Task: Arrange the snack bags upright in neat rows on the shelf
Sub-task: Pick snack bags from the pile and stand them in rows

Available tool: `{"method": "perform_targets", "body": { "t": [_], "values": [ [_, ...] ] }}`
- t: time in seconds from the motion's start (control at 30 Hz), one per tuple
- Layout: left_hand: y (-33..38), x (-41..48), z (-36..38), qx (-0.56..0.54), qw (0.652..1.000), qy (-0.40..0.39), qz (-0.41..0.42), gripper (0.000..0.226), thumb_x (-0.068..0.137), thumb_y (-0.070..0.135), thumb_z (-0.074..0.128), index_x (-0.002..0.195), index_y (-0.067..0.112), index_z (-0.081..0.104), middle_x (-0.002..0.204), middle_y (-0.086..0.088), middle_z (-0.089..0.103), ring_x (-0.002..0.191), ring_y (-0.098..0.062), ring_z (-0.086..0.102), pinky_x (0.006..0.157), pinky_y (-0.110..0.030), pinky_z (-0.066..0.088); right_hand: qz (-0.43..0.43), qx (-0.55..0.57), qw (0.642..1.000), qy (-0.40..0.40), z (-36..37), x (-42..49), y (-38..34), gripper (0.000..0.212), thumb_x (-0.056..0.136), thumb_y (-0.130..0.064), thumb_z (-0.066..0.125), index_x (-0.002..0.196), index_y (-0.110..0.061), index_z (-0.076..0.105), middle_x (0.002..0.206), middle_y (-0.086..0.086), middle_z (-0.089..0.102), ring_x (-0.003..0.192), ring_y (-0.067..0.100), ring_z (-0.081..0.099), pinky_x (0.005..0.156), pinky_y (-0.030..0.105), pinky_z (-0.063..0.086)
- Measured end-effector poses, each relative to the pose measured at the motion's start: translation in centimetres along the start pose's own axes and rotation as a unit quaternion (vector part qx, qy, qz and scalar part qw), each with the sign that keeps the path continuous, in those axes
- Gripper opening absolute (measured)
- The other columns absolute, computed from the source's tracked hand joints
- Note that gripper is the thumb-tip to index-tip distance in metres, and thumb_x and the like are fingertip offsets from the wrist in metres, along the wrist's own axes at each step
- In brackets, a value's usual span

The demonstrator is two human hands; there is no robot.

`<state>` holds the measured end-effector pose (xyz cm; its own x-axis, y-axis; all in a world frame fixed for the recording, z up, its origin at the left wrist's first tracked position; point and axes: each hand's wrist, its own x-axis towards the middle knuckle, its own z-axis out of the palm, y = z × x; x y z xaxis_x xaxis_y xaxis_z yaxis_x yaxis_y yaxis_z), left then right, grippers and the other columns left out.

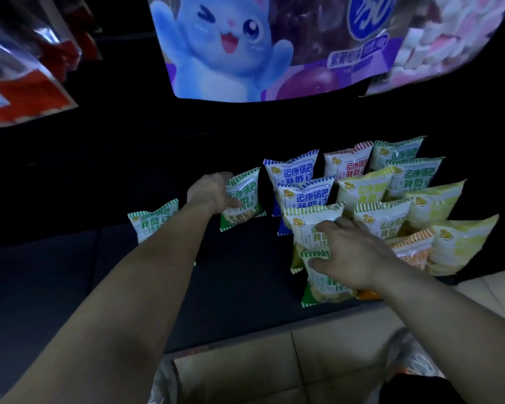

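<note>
Green-striped bag (244, 196) sits clasped in the left grip (209, 193); right grip (356, 255) pinches the front bag (324, 282) on the shelf (245, 287).

You get one wide-angle view, from your own head, facing forward and down onto the dark shelf (239, 290). It looks from close by, with hanging packets (231, 48) looming large along the top edge.
</note>
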<state>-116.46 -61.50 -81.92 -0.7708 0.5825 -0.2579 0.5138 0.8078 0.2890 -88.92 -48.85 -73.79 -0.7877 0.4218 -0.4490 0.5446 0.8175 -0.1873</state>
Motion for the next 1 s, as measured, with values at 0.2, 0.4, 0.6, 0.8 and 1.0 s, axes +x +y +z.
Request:
{"method": "perform_targets", "body": {
  "t": [0.2,0.4,0.6,0.8,1.0],
  "values": [
    [2.7,2.1,1.8,0.009,1.000,0.005,-0.003,0.088,0.076,0.048,0.078,0.149,0.033,0.032,0.149,-0.005,0.039,0.130,-0.025,0.044,0.090,-0.038,0.050,-0.007,0.014,1.000,-0.004,0.2,0.9,-1.3,0.072,0.087,-0.056,0.056,0.147,-0.026,0.031,0.144,0.002,0.036,0.133,0.028,0.032,0.098,0.044,0.042],
    [3.9,1.8,2.8,0.056,0.997,0.044,-0.008,0.082,0.078,0.052,0.073,0.147,0.032,0.034,0.141,-0.010,0.038,0.126,-0.030,0.038,0.093,-0.042,0.043,-0.010,0.014,1.000,0.000,0.3,1.0,-1.6,0.069,0.085,-0.057,0.056,0.145,-0.028,0.036,0.142,0.002,0.038,0.131,0.028,0.032,0.099,0.045,0.042],
    [2.5,1.2,1.7,-0.012,0.997,0.064,-0.032,0.074,0.074,0.048,0.079,0.133,0.021,0.042,0.127,-0.007,0.056,0.117,-0.029,0.050,0.085,-0.041,0.047,-0.013,0.019,1.000,0.001,0.4,0.7,-1.4,0.066,0.085,-0.058,0.057,0.141,-0.030,0.039,0.138,0.001,0.040,0.129,0.028,0.036,0.097,0.044,0.043],
    [3.4,1.0,2.2,-0.047,0.996,0.066,-0.045,0.073,0.074,0.044,0.081,0.132,0.021,0.044,0.124,-0.010,0.058,0.118,-0.031,0.049,0.083,-0.044,0.051,-0.008,0.017,1.000,-0.007,0.7,0.1,-0.5,0.067,0.085,-0.059,0.057,0.142,-0.030,0.039,0.141,0.001,0.038,0.130,0.027,0.039,0.097,0.042,0.043],
    [3.3,1.2,2.0,-0.040,0.997,0.061,-0.032,0.070,0.074,0.048,0.080,0.130,0.023,0.045,0.119,-0.008,0.060,0.115,-0.029,0.050,0.076,-0.043,0.051,-0.008,0.015,1.000,-0.014,0.7,0.0,0.2,0.069,0.085,-0.058,0.058,0.143,-0.030,0.037,0.143,0.000,0.037,0.130,0.026,0.039,0.093,0.041,0.044]
  ]
}}
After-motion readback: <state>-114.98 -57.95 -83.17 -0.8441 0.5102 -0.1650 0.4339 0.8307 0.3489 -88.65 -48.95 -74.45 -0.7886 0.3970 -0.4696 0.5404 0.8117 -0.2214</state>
